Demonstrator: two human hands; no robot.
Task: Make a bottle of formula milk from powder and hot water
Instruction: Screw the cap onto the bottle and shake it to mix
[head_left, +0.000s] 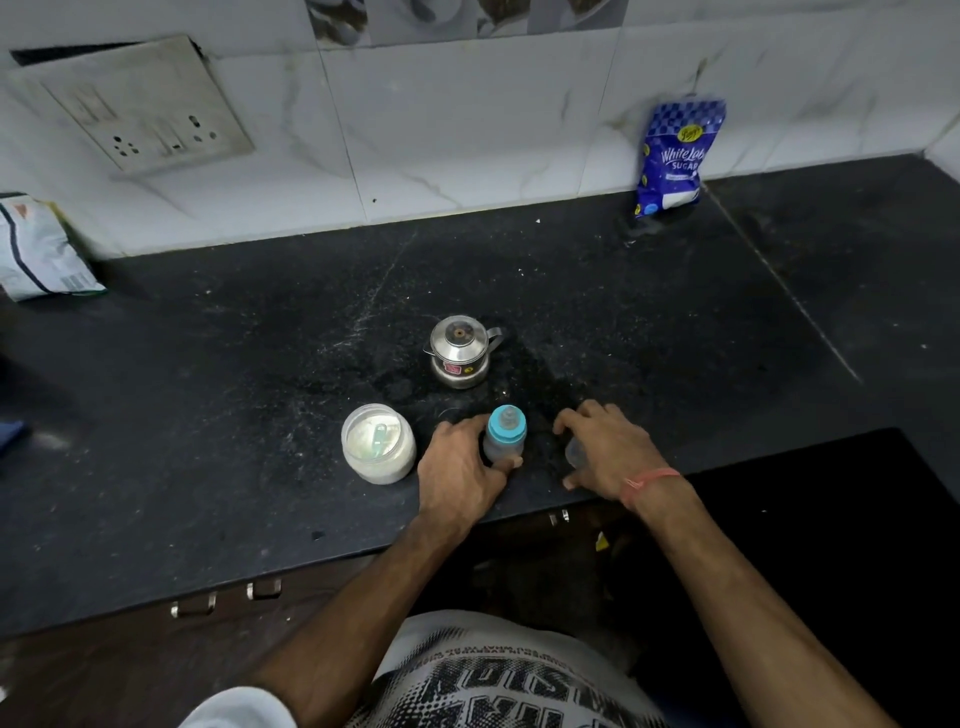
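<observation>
Left hand fingers grip the bottle near the worktop's front edge; right hand fingers curl over its clear cap. Steady bottle, unscrew teat.

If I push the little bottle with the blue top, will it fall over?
Probably easily. The baby bottle stands upright on a small base, so a push near its teat may tip it. It looks like light plastic. Right now the left hand grips it, steadying it.

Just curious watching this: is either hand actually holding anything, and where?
The left hand grips the baby bottle round its lower body. The right hand covers a small clear cap; that grip is unclear.
</observation>
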